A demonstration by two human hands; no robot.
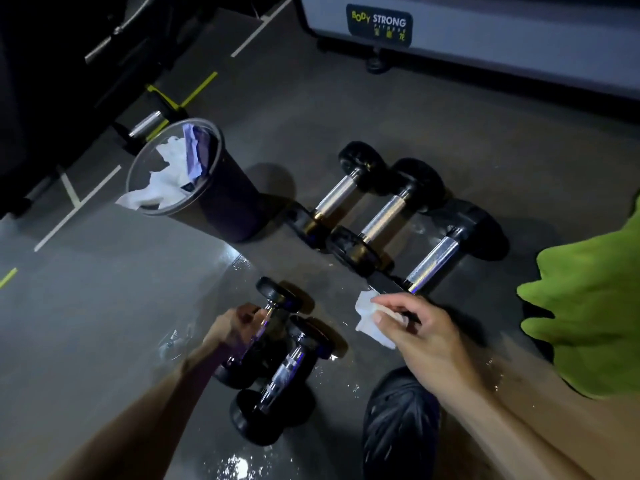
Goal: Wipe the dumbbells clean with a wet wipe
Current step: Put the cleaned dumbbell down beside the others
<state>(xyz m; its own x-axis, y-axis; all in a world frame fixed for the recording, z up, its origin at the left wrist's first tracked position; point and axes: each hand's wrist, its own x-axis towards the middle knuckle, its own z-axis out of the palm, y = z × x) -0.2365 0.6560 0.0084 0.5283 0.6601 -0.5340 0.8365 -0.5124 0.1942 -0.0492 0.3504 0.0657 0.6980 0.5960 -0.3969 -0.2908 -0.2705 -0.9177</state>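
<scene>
Two small black dumbbells lie side by side on the dark floor in front of me. My left hand grips the chrome handle of the left one; the other small dumbbell lies just right of it. My right hand pinches a crumpled white wet wipe between thumb and fingers, held above the floor right of that pair. Three larger dumbbells lie in a row further back: and the biggest, whose near end is just beyond the wipe.
A dark bin with used white wipes and a purple wrapper stands back left. A grey machine base runs along the back right. A green cloth hangs at the right edge. My black shoe is at the bottom. Wet patches shine on the floor.
</scene>
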